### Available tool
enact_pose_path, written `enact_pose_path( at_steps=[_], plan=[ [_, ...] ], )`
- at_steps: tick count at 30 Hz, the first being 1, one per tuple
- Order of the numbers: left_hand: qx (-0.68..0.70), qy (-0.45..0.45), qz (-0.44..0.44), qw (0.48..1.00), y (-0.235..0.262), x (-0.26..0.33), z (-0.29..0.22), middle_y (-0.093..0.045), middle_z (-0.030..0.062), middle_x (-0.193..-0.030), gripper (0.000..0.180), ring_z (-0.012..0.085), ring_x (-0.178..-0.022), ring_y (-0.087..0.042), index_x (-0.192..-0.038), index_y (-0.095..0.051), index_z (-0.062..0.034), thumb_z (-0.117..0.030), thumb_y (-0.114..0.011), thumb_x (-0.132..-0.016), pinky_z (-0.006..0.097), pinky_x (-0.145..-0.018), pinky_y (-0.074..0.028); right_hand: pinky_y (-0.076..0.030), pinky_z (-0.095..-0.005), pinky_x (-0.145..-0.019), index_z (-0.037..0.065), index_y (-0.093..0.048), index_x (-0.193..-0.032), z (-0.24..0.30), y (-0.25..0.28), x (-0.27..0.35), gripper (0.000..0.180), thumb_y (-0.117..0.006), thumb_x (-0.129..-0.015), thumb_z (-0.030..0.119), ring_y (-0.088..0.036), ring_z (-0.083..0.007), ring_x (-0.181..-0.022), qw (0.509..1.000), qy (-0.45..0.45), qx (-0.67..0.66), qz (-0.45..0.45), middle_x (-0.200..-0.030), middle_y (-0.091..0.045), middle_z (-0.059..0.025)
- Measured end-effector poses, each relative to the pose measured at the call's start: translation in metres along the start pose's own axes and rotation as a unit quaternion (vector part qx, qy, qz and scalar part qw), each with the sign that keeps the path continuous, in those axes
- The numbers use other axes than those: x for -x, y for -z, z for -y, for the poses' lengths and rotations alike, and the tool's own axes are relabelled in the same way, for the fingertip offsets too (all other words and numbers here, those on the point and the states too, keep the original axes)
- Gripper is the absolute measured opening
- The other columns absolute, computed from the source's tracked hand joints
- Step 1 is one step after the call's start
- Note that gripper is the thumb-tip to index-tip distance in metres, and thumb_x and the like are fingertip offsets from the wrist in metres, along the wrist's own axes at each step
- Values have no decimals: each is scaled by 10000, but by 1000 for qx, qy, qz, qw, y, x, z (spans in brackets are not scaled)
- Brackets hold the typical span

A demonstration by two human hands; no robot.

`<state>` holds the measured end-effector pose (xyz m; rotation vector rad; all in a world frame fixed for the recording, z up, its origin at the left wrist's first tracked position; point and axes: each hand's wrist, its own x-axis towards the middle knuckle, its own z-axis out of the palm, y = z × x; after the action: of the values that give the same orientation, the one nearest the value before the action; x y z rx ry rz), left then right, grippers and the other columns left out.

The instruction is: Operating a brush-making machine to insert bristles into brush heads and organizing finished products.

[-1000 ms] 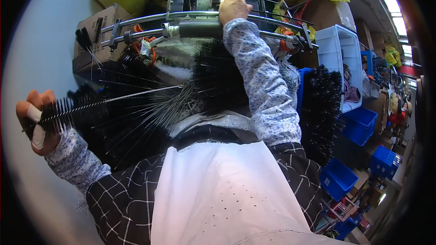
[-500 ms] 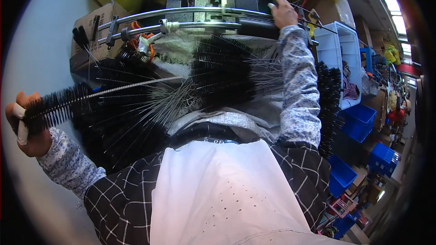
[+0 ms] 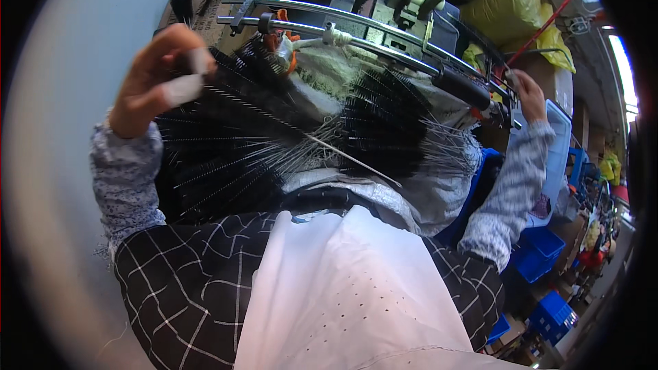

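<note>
1. The left hand (image 3: 152, 89) is raised at the left, thumb and finger curled toward each other at the bristled end of a long black brush (image 3: 277, 116); blur means I cannot tell whether they pinch it.
2. White tape (image 3: 182, 90) wraps thumb and finger, probably guarding skin from wire.
3. The brush slants over a heap of brushes (image 3: 212, 140), its bare wire tip above the near edge of a pale sack (image 3: 384, 199).
4. Many stems converge mid-sack with bristles fanning leftward, perhaps so they don't snag.
5. The right hand (image 3: 532, 96) has bent fingers at the right end of the metal rails (image 3: 322, 12), just beyond a black sleeve (image 3: 462, 88); I cannot tell what they grip.
</note>
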<state>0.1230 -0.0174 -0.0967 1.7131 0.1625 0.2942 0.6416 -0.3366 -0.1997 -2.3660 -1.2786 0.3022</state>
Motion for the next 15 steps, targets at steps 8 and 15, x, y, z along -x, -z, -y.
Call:
enact_pose_path(
  at_steps=[8, 15],
  plan=[
    [146, 80, 34, 985, -103, -73, 44, -459, -1, -800, 175, 78, -734, -478, -883, -416, -73, -82, -551, -772, 189, -661, -424, -355, -346, -870, 32, -383, -1187, 209, -28, 55, 457, -502, -814, 267, -442, -255, -1041, 948, 164, -145, 231, -1111, -474, -157],
    [-23, 175, 115, 978, -54, -45, 24, -464, 133, -1055, 537, 214, -927, -505, -1146, -247, -94, -150, -593, -739, 342, -831, -395, -425, -354, -735, 55, -512, -1027, 230, -78, 38, 306, -567, -757, 188, -530, -288, -836, 958, 242, -147, 34, -900, -555, -142]
  ],
)
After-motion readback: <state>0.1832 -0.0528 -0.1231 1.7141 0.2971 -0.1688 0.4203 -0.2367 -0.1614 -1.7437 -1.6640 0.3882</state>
